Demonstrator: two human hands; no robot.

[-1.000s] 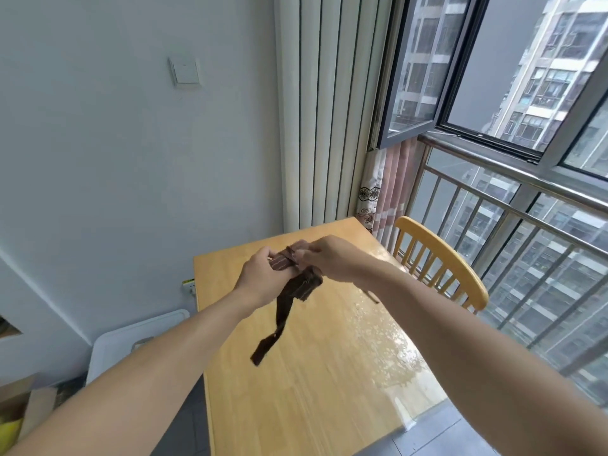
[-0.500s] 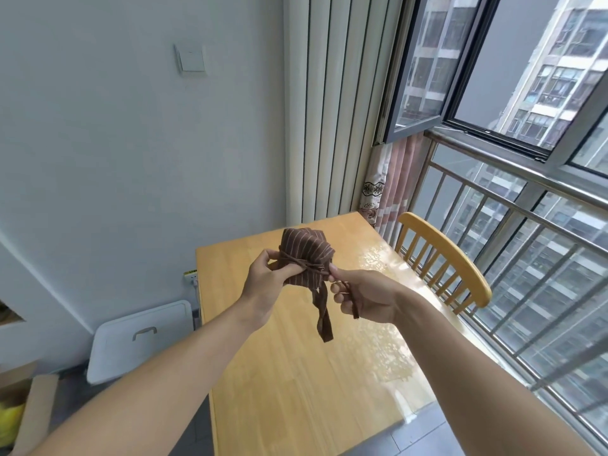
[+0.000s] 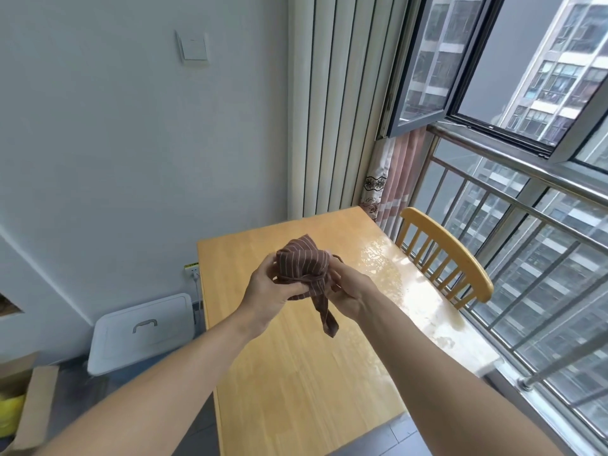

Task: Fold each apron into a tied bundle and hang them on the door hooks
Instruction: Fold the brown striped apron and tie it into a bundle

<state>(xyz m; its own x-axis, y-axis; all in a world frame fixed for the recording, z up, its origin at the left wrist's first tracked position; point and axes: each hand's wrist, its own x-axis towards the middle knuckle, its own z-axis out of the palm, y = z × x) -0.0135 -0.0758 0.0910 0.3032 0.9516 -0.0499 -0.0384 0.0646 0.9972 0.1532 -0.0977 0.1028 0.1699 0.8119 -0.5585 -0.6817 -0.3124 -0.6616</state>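
Both hands raised above the desk, meeting round one apron. Left hand: fingers curled round the lower left of the bundle, gripping it. Right hand: fingers curled against the bundle's right side, seemingly pinching the strap at the knot; exact hold hidden behind the cloth. Apron already folded to a small striped bundle, a strap wrapped round its waist just above the fingers, one strap tail hanging loose below them. Judged: tying nearly done, knot perhaps wanting a last pull. Hanging not yet done; no door or hooks in view, no other aprons visible. Desk beneath the fingers bare. Chair to the right, window railing beyond it, wall to the left, all well apart.
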